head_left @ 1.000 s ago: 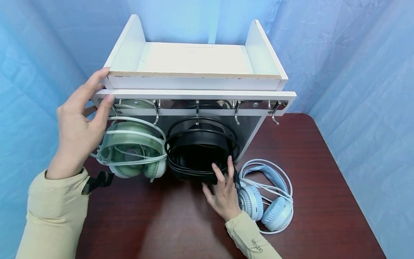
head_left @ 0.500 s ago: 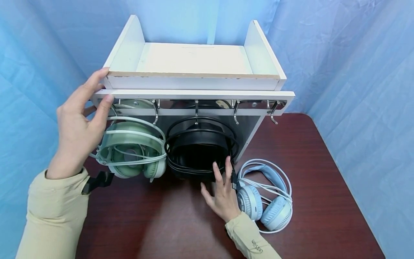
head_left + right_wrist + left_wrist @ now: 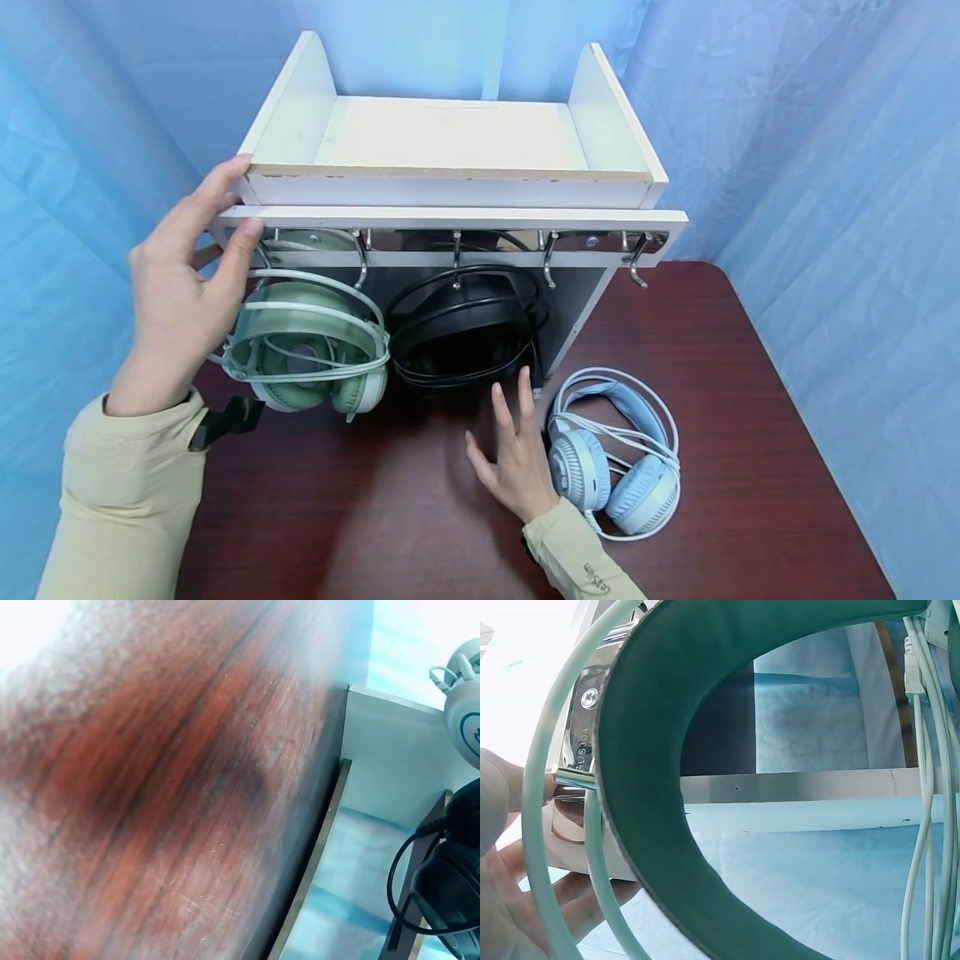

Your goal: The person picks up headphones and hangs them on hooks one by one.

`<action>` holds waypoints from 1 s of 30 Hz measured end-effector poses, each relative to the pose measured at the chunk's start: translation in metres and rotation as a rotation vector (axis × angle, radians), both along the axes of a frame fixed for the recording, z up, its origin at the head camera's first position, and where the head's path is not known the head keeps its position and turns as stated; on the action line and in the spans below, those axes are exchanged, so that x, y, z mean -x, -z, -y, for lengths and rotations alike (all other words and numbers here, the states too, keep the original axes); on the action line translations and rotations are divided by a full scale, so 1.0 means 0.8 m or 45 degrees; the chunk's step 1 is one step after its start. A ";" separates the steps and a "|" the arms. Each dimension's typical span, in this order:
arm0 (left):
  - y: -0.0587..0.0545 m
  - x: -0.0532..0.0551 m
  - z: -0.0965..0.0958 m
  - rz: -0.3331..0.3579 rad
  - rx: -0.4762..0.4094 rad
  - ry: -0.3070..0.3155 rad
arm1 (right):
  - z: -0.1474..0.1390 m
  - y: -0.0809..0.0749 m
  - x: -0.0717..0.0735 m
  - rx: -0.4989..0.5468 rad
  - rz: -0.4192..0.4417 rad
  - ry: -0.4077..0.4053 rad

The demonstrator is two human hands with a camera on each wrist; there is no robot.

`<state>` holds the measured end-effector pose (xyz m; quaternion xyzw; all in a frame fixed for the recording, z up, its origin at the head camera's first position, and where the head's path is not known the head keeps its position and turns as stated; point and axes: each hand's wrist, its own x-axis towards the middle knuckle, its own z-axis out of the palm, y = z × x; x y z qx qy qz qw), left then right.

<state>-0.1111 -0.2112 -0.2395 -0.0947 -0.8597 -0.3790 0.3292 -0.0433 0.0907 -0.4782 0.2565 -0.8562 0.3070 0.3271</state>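
Observation:
My left hand (image 3: 187, 267) grips the left end of a white hook rack (image 3: 450, 215), thumb on the front rail and fingers behind. Just under that hand, green headphones (image 3: 307, 346) with a pale cable hang from the hooks. Beside them black headphones (image 3: 461, 333) hang from the middle hook, tilted, their black cable looped around them. My right hand (image 3: 519, 467) is below and slightly right of the black headphones, fingers spread and fairly straight, holding nothing. Whether a fingertip brushes the dangling cable end is hard to tell. In the left wrist view the green headband (image 3: 649, 772) covers part of the rack.
Light-blue headphones (image 3: 611, 454) with a white cable lie on the dark red table (image 3: 735, 417), just right of my right hand. Two hooks on the right, including the end hook (image 3: 637, 262), carry nothing. Blue curtains (image 3: 825, 167) surround the table.
The black headphones have swung and tilted, their lower part moving up and back from my right hand. My right hand has drawn slightly down, away from them. The left hand stays in place.

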 end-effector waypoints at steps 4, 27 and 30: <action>0.000 0.000 -0.001 0.007 -0.002 0.000 | 0.000 -0.001 0.003 0.015 -0.009 -0.022; 0.002 0.000 0.000 0.010 -0.012 0.002 | -0.001 0.005 0.001 0.010 0.037 -0.009; 0.002 0.000 0.000 0.006 -0.015 -0.001 | -0.002 0.006 -0.001 0.010 0.050 -0.011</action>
